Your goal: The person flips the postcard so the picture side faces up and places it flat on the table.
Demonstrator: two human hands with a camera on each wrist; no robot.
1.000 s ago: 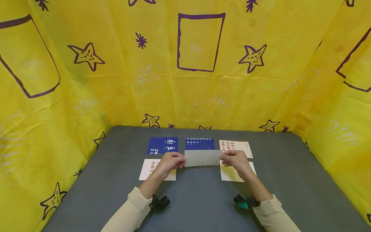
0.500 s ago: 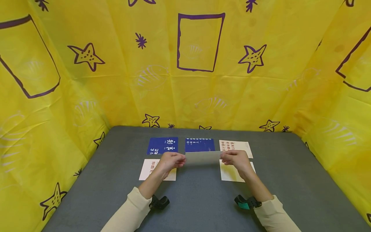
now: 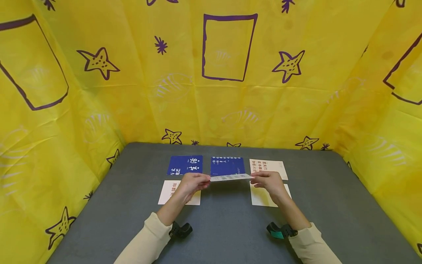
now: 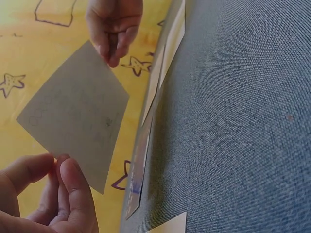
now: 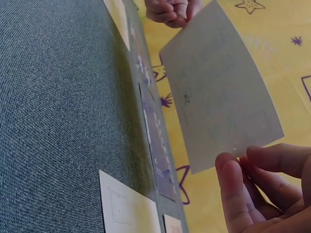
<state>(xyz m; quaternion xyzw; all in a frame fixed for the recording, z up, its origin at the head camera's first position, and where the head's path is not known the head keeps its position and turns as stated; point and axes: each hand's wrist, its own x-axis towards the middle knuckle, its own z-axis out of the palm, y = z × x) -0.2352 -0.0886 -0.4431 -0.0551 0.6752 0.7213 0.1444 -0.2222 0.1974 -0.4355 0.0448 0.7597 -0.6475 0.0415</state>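
Observation:
Both hands hold one thin card [image 3: 230,178] between them above the table, seen almost edge-on in the head view with print along its upper face. My left hand [image 3: 193,185] pinches its left edge between thumb and fingertips. The opposite edge is pinched the same way by my right hand [image 3: 268,183]. In the left wrist view the pale underside of the card [image 4: 77,111] faces the camera, with faint marks on it. Beneath the left forearm lies a cream card with red characters [image 3: 166,192], partly covered; a pale card [image 3: 263,198] lies under the right hand.
Along the back lie a blue card with white characters [image 3: 185,165], another blue card [image 3: 227,167] and a cream card with red writing [image 3: 277,169]. They lie flat on the dark grey table [image 3: 224,227]. A yellow patterned cloth [image 3: 224,102] encloses the table's back and sides.
The held card has tilted from showing its plain grey face to nearly level, so its printed upper face shows and more of the middle blue card is visible. Both hands stay almost in place.

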